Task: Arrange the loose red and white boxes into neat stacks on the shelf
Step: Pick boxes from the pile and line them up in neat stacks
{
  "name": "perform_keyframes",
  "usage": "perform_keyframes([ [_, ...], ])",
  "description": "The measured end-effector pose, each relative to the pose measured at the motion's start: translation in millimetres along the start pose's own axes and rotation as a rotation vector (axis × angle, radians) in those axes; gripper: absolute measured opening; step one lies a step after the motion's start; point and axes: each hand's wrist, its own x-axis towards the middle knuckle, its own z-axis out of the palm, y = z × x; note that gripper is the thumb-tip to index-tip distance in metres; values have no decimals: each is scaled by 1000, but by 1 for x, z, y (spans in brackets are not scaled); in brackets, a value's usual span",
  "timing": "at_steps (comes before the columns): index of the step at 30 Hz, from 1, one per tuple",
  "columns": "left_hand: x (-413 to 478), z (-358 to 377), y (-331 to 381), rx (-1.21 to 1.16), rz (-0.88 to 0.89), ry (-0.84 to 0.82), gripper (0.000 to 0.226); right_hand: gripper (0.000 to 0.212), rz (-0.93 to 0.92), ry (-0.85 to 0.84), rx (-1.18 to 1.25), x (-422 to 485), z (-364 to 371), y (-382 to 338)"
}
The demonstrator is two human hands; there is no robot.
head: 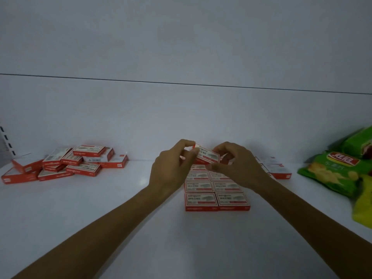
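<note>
At the far left of the white shelf (pixel 120 208) we see a loose pile (pixel 66 164) of red and white boxes lying at all angles. Toward the middle, our left hand (pixel 171 168) and right hand (pixel 237 166) pinch one tilted box (pixel 207 156) between curled fingers, raised just above the back of two neat rows (pixel 216 196) of boxes lying flat. A few more boxes (pixel 275 169) sit just behind the right hand, and green snack bags (pixel 338 172) lie at the right edge.

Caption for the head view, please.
A red and white box pinched by left hand and right hand over neat rows, loose pile at left.
</note>
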Motion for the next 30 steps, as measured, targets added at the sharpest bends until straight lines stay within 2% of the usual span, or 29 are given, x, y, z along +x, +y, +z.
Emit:
perform_keyframes([
  [3,2,2,-7,338,88,-39,63,37,6,-54,27,10,2,14],
  [6,4,1,-20,475,159,-53,56,36,-6,-111,-24,21,9,25],
  [9,7,6,-28,509,174,-88,42,40,-18,-133,-94,31,19,33],
  [14,6,12,-42,569,136,-136,35,43,-72,-139,-211,35,32,45],
  [24,12,17,-60,541,229,-34,27,36,-173,-81,-283,35,37,53],
  [30,9,20,-56,536,259,-26,28,32,-192,-113,-232,38,41,60],
])
